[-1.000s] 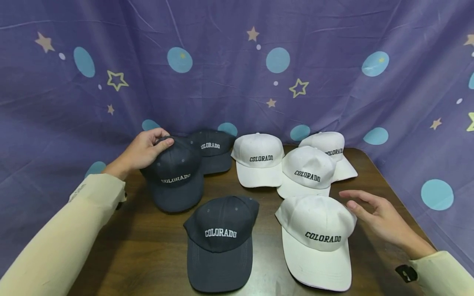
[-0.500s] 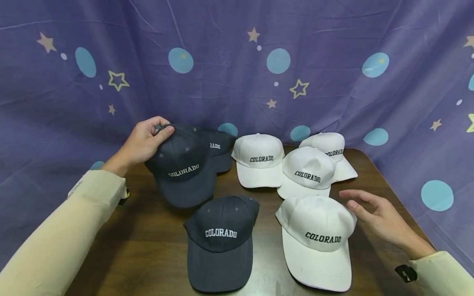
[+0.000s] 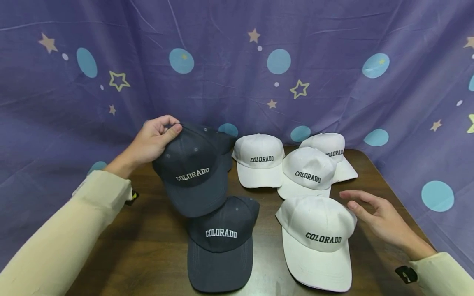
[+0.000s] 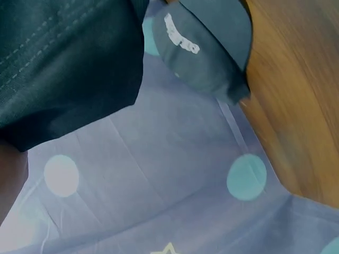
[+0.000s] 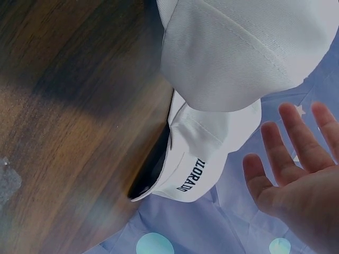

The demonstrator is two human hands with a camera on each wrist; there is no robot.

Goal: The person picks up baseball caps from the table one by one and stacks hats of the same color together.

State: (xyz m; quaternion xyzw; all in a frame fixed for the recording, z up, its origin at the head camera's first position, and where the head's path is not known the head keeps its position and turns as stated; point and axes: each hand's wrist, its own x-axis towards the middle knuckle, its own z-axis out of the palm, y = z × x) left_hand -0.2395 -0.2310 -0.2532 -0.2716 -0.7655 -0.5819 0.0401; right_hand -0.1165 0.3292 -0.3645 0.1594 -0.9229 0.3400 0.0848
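My left hand [image 3: 153,137] pinches the back of a dark navy cap [image 3: 194,164] lettered COLORADO, thumb on the near side. The cap is raised, its brim overlapping the crown of a second navy cap [image 3: 220,246] in front. Part of a third navy cap [image 3: 224,144] shows behind the held one; in the left wrist view this rear cap [image 4: 206,47] lies at the top. To the right, my right hand [image 3: 385,218] is beside the front white cap [image 3: 318,230], fingers relaxed and holding nothing. In the right wrist view its fingers spread beside a white crown [image 5: 238,58].
Three more white caps stand further back: one in the middle [image 3: 258,154], one overlapping the front white cap [image 3: 308,170], and one at the far right [image 3: 327,148]. The brown wooden table [image 3: 122,246] meets a purple patterned cloth [image 3: 237,74] behind.
My left hand has lifted the navy cap and carried it rightward, covering more of the rear navy cap and reaching over the front one. My right hand has stayed put.
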